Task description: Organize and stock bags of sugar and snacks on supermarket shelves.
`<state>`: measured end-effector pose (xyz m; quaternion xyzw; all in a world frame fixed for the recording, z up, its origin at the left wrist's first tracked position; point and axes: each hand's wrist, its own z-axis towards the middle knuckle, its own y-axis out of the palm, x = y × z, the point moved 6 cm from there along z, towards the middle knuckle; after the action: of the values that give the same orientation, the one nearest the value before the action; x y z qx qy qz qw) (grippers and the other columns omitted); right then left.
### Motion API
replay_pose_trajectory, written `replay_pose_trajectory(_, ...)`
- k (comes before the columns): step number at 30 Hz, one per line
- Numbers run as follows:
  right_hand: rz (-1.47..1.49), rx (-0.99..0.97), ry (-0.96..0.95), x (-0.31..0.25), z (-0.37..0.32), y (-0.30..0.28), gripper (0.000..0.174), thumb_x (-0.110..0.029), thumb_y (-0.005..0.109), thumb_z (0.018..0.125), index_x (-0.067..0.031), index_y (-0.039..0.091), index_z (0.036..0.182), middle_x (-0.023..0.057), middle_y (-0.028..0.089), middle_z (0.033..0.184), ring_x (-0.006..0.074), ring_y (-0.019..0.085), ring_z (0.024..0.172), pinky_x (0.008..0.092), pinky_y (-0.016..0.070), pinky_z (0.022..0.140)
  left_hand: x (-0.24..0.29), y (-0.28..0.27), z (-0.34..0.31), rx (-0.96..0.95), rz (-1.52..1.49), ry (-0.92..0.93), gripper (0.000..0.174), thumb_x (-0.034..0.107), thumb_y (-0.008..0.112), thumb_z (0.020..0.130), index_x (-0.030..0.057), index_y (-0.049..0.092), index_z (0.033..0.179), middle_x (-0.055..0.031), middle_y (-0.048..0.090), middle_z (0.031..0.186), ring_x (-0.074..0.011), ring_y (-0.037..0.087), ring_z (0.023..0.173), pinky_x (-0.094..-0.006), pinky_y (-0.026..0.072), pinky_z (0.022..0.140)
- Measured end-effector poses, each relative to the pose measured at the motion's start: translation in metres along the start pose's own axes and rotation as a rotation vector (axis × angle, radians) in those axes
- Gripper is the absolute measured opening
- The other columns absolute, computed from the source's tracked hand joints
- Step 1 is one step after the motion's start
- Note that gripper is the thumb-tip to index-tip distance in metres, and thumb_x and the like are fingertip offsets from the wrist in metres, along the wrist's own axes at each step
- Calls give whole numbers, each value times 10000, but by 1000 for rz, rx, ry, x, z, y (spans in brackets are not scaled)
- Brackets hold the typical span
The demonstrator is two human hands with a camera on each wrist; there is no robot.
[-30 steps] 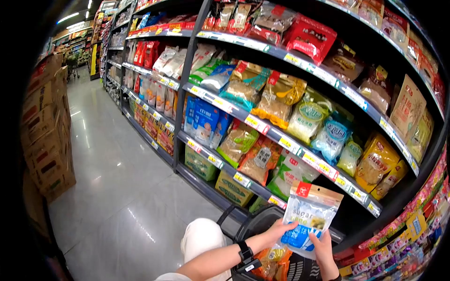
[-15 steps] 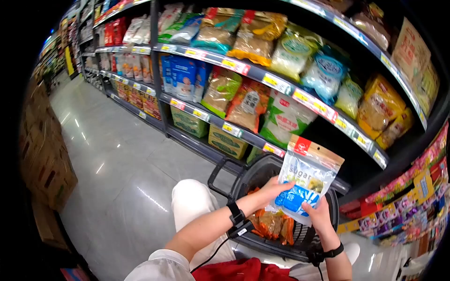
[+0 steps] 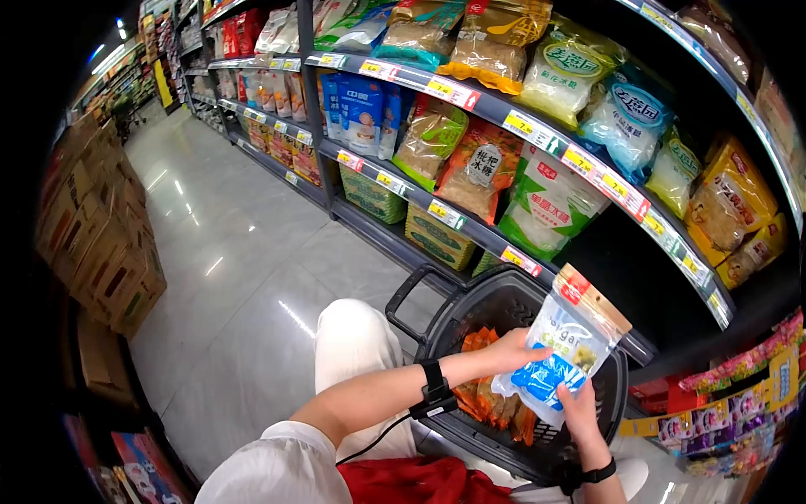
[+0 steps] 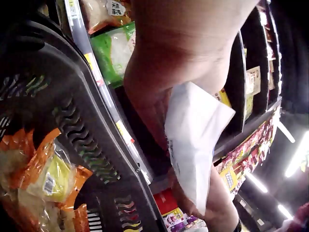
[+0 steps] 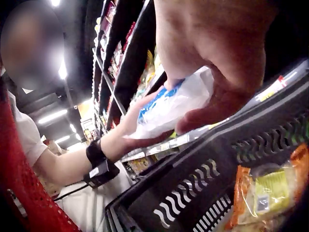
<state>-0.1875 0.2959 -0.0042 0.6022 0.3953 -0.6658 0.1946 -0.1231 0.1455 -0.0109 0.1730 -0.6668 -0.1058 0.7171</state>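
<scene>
Both hands grip one white-and-blue pouch marked "sugar" [image 3: 579,340], its top edge tan with a red patch. My left hand [image 3: 514,353] holds its left side, thumb across the front. Lower down, my right hand [image 3: 581,413] pinches the right edge, thumb on the front face. The left wrist view shows the pouch's plain white back [image 4: 195,135]; in the right wrist view the pouch [image 5: 176,108] spans between the two hands. Below it stands a black shopping basket [image 3: 441,336] holding orange-trimmed bags [image 3: 495,403] with brownish contents.
Shelves of bagged goods rise ahead, including a green-and-white bag [image 3: 550,206] and an orange bag [image 3: 478,172]. Price labels line the shelf edge [image 3: 445,214]. Stacked cartons [image 3: 109,244] flank the aisle floor [image 3: 227,252] at left. Colourful small packets [image 3: 714,420] hang at lower right.
The head view has tipped down, bringing more of the basket and its bags into sight. The pouch leans further to the right, still held by both hands.
</scene>
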Motion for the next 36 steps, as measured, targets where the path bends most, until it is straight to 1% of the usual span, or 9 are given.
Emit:
replay_pose_trajectory(8, 53, 49, 98, 46, -20, -7, 458, -102, 546, 778, 57, 335, 1152, 128, 477, 1079, 178, 464, 970, 301, 355, 872, -21, 12, 4, -13, 495, 23, 345, 248, 537, 824, -31, 504, 1025, -125, 602, 860, -158, 565, 764, -290, 447, 685)
replay_pose_trajectory(10, 51, 52, 81, 58, -25, -11, 459, -109, 550, 780, 56, 337, 1152, 127, 476, 1077, 178, 462, 965, 305, 353, 871, -14, 20, 3, -22, 775, 39, 346, 298, 499, 820, -21, 532, 950, -209, 580, 775, -344, 560, 703, -378, 444, 648)
replay_pose_trajectory(12, 73, 51, 162, 58, -31, -9, 452, -105, 549, 781, 57, 341, 1149, 128, 478, 1073, 177, 463, 961, 306, 354, 867, -23, 24, 6, -21, 862, 156, 341, 306, 503, 807, -21, 553, 890, -218, 577, 716, -376, 553, 670, -412, 442, 628)
replay_pose_trajectory(19, -122, 27, 95, 56, -46, -10, 346, -102, 532, 804, 61, 422, 1089, 134, 525, 1011, 200, 499, 924, 307, 386, 825, -14, 32, -4, -81, 1106, 85, 469, 355, 512, 785, -77, 540, 603, -246, 530, 580, -397, 535, 552, -453, 437, 532)
replay_pose_trajectory(20, -245, 33, 36, 46, -48, -10, 290, -93, 553, 786, 65, 492, 1022, 146, 564, 938, 228, 528, 876, 314, 411, 782, -13, 31, -5, -80, 1105, 82, 469, 355, 512, 785, -77, 540, 603, -246, 530, 580, -397, 535, 552, -453, 437, 532)
replay_pose_trajectory(23, -340, -63, 19, 46, -46, -7, 327, -111, 508, 814, 86, 462, 1072, 177, 551, 996, 265, 509, 941, 341, 381, 839, -11, 31, -7, -88, 1095, 73, 467, 355, 511, 784, -75, 541, 603, -242, 526, 570, -397, 532, 547, -456, 435, 531)
replay_pose_trajectory(27, -355, -98, 15, 70, -43, -6, 327, -115, 510, 817, 80, 460, 1076, 161, 545, 1011, 246, 508, 939, 329, 384, 833, -14, 28, -7, -95, 1117, 68, 469, 353, 507, 785, -78, 540, 604, -243, 525, 570, -397, 531, 547, -456, 434, 534)
replay_pose_trajectory(29, 50, 5, 151, 86, -39, -6, 412, -102, 510, 822, 52, 341, 1165, 123, 478, 1096, 167, 466, 978, 296, 360, 870, -14, 27, -7, -86, 1114, 78, 469, 351, 507, 785, -79, 538, 601, -244, 524, 571, -398, 530, 547, -456, 434, 534)
replay_pose_trajectory(36, 108, 5, 159, 87, -37, -2, 416, -110, 513, 826, 46, 338, 1171, 118, 476, 1099, 158, 464, 978, 293, 361, 869, -7, 26, -11, -88, 1122, 54, 456, 345, 507, 781, -74, 541, 607, -248, 525, 571, -400, 535, 556, -452, 438, 539)
